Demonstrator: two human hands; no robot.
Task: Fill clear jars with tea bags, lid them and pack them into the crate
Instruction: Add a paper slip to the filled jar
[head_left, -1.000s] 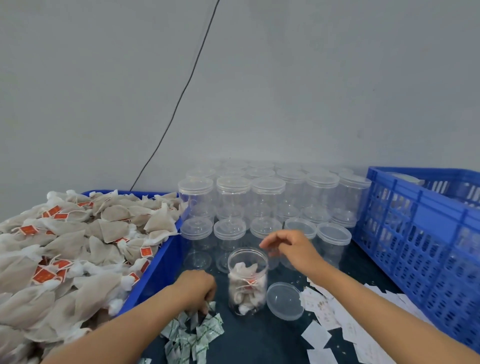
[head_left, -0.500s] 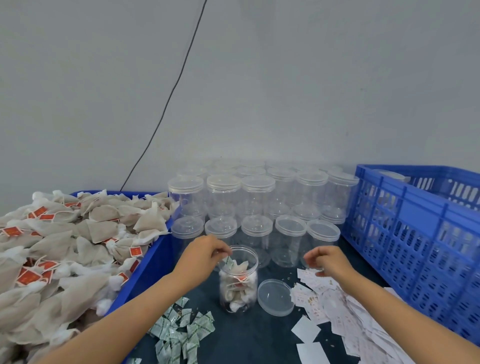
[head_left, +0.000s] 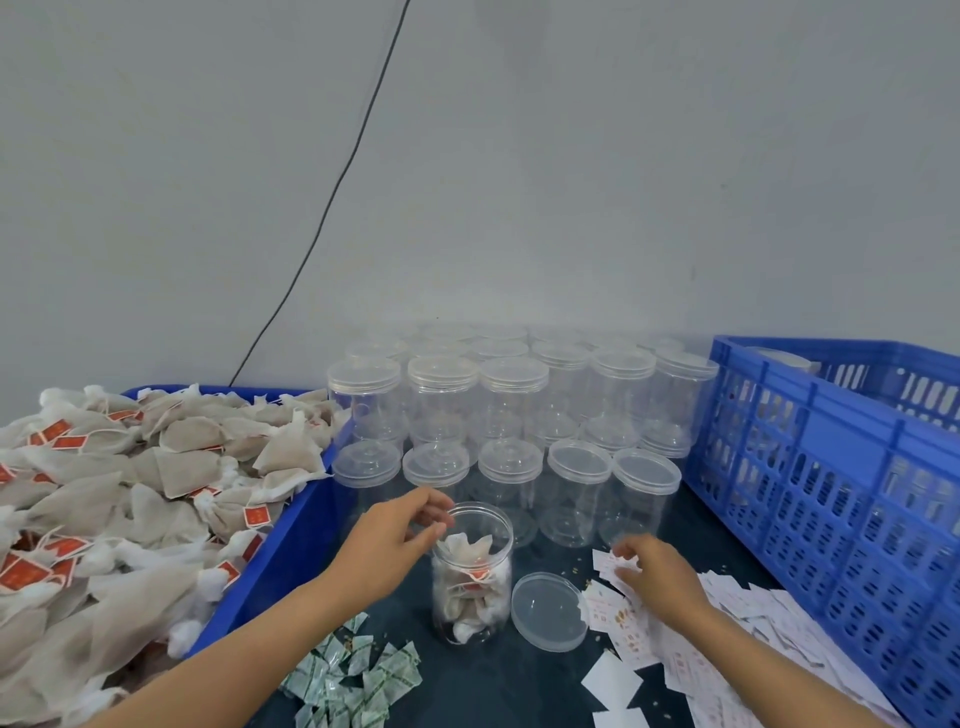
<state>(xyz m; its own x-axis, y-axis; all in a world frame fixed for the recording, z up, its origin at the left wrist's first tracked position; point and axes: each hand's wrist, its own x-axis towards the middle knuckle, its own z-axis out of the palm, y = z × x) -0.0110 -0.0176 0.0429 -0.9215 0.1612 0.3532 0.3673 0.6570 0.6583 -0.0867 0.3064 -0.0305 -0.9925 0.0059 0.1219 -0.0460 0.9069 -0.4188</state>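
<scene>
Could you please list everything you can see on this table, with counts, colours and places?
open jar: one, clear, centre front, partly filled with tea bags
loose lid: one, clear, right of that jar
lidded jars: many, clear, empty, stacked behind
tea bags: heap, beige with red tags, blue bin left
sachets: pile, green-white, front
paper slips: many, white, right front
crate: one, blue, right
cable: one, black, wall
left hand: at jar mouth
right hand: on slips
</scene>
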